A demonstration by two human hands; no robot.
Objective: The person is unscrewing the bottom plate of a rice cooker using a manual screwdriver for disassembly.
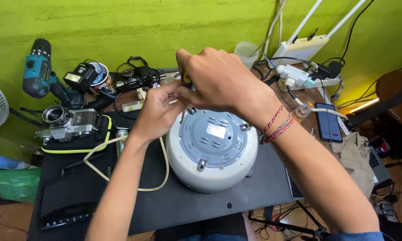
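Note:
A round white appliance [196, 174] lies upside down on the black table mat [174, 209], its grey base plate [212, 143] facing up. My right hand [221, 80] grips a screwdriver with a yellow-and-black handle [187, 80] held upright over the far left rim of the base plate. My left hand [158, 109] pinches the metal shaft [183, 115] just below. The tip is hidden behind my fingers. Red and pink thread bracelets [277, 124] circle my right wrist.
A cream power cord [120, 165] loops left of the appliance. A teal cordless drill [38, 71], cameras [69, 120] and a flash sit at back left. A power strip [299, 76], a phone [328, 122], a cloth [357, 156] and a plastic cup [247, 51] lie to the right.

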